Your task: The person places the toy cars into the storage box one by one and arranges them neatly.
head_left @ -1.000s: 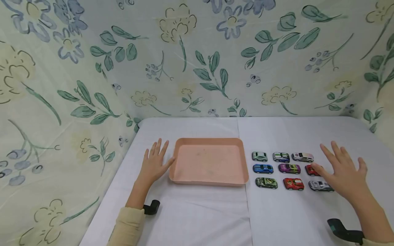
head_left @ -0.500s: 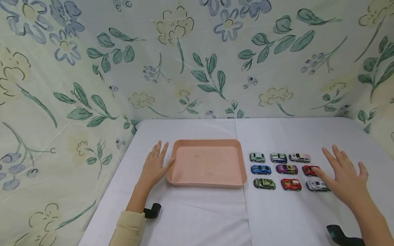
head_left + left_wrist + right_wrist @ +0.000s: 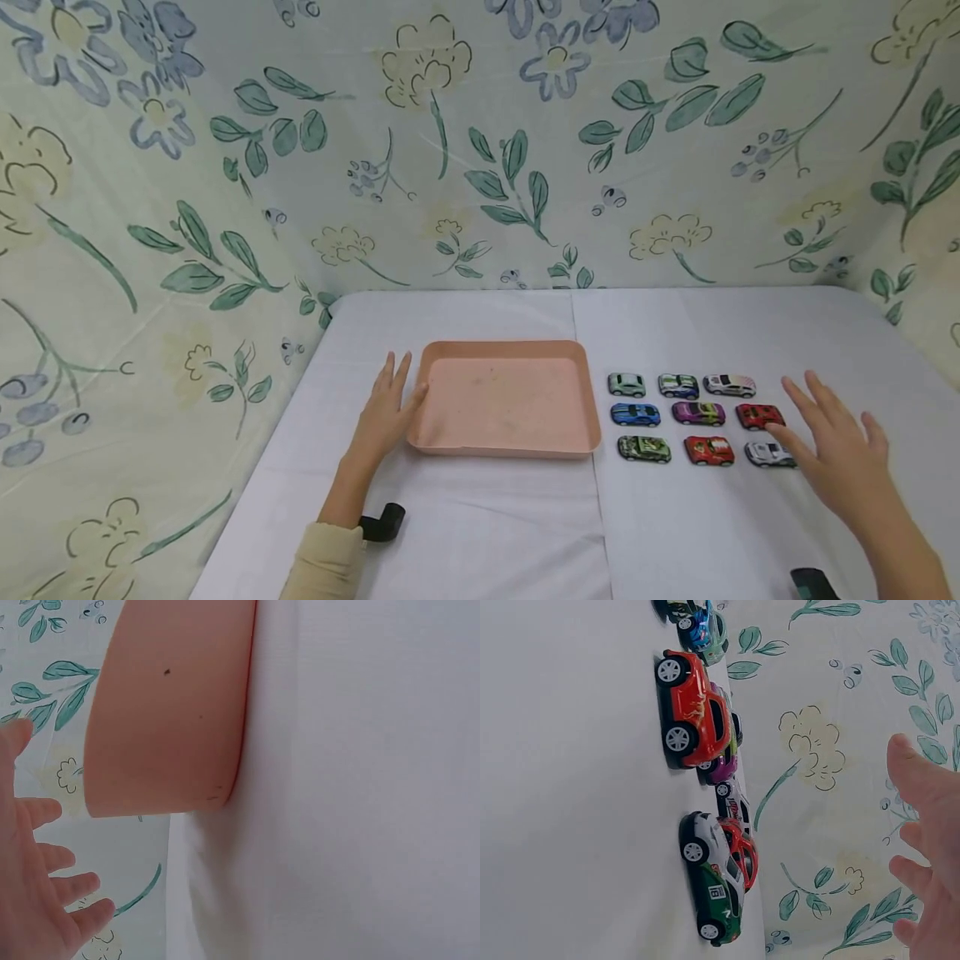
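My left hand [image 3: 382, 421] is beside the left edge of a pink rectangular tray [image 3: 504, 450], fingers extended. In the left wrist view the fingers stand apart from the tray's side wall [image 3: 169, 712]. My right hand [image 3: 843, 454] hovers with spread fingers at the right end of several toy cars set out in rows. Its thumb is near a red car [image 3: 759, 416] and overlaps the end of a silver car [image 3: 768, 454]. Seen from the right wrist, the hand [image 3: 930, 847] holds nothing, and a green-and-white car [image 3: 718, 889] and a red car [image 3: 694, 712] face it.
Other toy cars include a purple one [image 3: 699, 413], a blue one [image 3: 635, 414] and a camouflage-patterned one [image 3: 644, 448], all right of the tray. White cloth covers the table [image 3: 510, 533]. Floral fabric [image 3: 450, 167] hangs behind and at the sides.
My right hand has lowered slightly toward the near side, uncovering more of the red car. The left hand has shifted a little, its fingers now closer together. Tray and cars stay in place.
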The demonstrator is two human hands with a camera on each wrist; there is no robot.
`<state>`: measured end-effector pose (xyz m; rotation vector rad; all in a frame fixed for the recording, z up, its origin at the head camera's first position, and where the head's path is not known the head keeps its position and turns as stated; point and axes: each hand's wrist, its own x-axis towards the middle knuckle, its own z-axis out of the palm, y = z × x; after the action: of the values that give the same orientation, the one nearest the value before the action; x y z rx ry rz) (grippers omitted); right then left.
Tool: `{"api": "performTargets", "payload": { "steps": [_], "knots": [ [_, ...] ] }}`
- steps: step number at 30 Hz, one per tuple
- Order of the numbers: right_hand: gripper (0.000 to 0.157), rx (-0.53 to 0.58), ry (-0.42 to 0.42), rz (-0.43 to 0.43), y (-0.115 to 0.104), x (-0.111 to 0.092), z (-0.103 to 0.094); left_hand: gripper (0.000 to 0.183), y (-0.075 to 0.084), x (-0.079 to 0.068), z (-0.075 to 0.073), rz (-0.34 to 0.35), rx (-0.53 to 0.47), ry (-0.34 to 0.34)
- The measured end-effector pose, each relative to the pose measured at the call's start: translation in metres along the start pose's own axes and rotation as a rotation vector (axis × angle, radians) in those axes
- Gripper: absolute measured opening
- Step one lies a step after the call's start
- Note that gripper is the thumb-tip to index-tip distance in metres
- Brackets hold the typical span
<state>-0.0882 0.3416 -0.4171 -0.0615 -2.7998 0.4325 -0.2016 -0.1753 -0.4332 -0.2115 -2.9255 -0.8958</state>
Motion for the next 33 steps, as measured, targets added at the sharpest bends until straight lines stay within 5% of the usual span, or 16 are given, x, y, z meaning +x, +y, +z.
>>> {"api": "performTargets", "payload": {
  "steps": [25, 33],
  "knots": [
    [0.061, 0.014, -0.049, 0.114, 0.022, -0.015, 0.041, 0.058, -0.003, -0.003, 0.022, -0.224, -0.516, -0.046],
    [0.063, 0.074, -0.067, 0.135, 0.033, -0.015, 0.048, 0.059, -0.006, -0.005, 0.033, -0.232, -0.628, -0.056]
  ]
}}
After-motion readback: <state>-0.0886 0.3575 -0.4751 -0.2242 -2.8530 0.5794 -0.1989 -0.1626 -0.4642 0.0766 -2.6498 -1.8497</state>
